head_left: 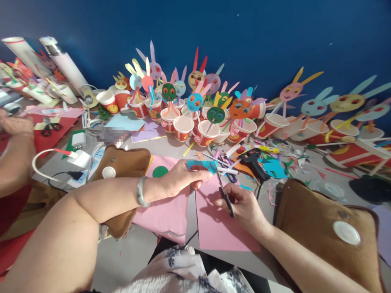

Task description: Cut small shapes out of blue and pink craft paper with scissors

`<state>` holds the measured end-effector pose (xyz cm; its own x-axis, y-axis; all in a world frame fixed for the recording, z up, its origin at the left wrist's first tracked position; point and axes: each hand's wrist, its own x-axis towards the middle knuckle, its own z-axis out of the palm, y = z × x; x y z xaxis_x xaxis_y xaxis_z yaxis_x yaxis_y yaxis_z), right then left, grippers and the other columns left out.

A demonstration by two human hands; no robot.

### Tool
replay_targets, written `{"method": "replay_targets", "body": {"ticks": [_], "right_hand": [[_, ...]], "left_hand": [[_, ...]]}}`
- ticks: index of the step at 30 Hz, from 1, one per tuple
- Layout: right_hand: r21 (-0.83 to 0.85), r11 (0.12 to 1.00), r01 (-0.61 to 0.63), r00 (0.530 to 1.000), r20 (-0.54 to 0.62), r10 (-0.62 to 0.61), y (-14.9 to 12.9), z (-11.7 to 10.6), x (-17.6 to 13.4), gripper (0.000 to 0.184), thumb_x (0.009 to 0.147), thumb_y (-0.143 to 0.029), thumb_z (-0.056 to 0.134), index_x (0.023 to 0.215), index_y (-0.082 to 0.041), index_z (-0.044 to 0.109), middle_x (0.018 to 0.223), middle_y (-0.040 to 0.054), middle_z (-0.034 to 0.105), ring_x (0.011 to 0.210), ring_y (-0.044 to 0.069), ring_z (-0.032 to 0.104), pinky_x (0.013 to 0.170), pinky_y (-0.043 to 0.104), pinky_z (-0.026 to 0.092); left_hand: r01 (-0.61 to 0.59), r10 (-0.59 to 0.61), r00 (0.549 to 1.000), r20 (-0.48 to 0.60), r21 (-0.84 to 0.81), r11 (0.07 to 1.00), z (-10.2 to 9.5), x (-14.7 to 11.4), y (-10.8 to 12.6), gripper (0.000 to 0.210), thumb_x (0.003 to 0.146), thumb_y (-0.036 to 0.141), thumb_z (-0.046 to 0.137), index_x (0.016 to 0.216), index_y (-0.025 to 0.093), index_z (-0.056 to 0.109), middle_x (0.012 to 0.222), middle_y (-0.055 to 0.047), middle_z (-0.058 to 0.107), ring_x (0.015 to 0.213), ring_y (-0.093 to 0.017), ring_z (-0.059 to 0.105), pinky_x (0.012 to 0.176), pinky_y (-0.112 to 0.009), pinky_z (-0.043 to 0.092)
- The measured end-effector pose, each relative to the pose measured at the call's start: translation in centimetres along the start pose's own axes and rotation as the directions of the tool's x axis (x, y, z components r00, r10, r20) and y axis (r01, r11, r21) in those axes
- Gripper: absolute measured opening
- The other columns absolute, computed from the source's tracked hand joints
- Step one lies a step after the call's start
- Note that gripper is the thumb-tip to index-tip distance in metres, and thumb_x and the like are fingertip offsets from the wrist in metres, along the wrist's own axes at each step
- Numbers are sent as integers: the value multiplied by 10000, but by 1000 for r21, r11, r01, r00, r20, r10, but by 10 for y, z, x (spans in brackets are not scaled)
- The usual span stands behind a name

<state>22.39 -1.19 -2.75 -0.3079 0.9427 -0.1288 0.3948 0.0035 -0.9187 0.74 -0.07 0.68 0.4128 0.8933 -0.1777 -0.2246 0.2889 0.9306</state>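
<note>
My left hand [186,177] pinches a piece of blue paper [200,166] between thumb and fingers, above the pink sheets. The scissors [226,200] are in my right hand [246,205], fingers through the black handles. Their blades point up and away from me and meet the right edge of the blue paper. Below lie a pink sheet [226,232] on the right and another pink paper [171,211] on the left. A green paper circle [160,171] rests on the left one, just beyond my left wrist.
Paper cups [183,129] with rabbit-faced paper figures line the back. A black glue gun [255,162] lies among scraps. Brown cushioned warmers [324,228] sit at either side. A power strip [97,158] with cords is at left, near another person's arm [15,150].
</note>
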Motion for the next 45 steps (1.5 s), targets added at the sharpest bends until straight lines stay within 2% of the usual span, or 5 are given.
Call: {"method": "replay_targets", "body": {"ticks": [4,11,23,30,45], "right_hand": [[-12,1000,15,1000,-1,-15,1,1,0,549,599,-625,824,575,-194,485,505,-42,455,484,90,356,452,226,292],[-39,999,35,999,1,-35,3,3,0,569,610,-651,807,570,-198,467,498,-49,433,488,88,336,448,226,276],[-10,1000,20,1000,23,-19,3,3,1,562,590,-621,834,576,-200,461,499,-53,440,491,87,333,446,228,274],[110,992,-61,997,60,54,1,2,1,560,576,-616,845,597,-197,474,531,-34,497,500,96,389,459,229,323],[133,987,-84,996,48,79,-4,2,1,556,574,-657,822,602,-197,510,514,-21,526,467,108,452,411,224,353]], "left_hand": [[6,-6,1000,4,-9,1000,-1,0,-2,357,707,421,806,777,140,597,608,40,533,515,-64,479,486,-213,367],[-11,13,999,-32,71,997,5,-3,9,337,819,382,688,637,149,526,565,33,502,485,-65,463,469,-219,361],[-31,32,999,-10,71,997,0,-1,1,304,807,335,673,617,144,533,550,28,507,501,-67,473,502,-216,380],[-6,10,999,-48,85,996,1,-3,4,222,739,315,742,748,140,606,610,41,538,537,-68,462,509,-215,379],[54,-51,993,-102,23,998,3,-3,7,206,707,248,759,820,123,640,616,40,557,534,-60,470,520,-217,382]]}}
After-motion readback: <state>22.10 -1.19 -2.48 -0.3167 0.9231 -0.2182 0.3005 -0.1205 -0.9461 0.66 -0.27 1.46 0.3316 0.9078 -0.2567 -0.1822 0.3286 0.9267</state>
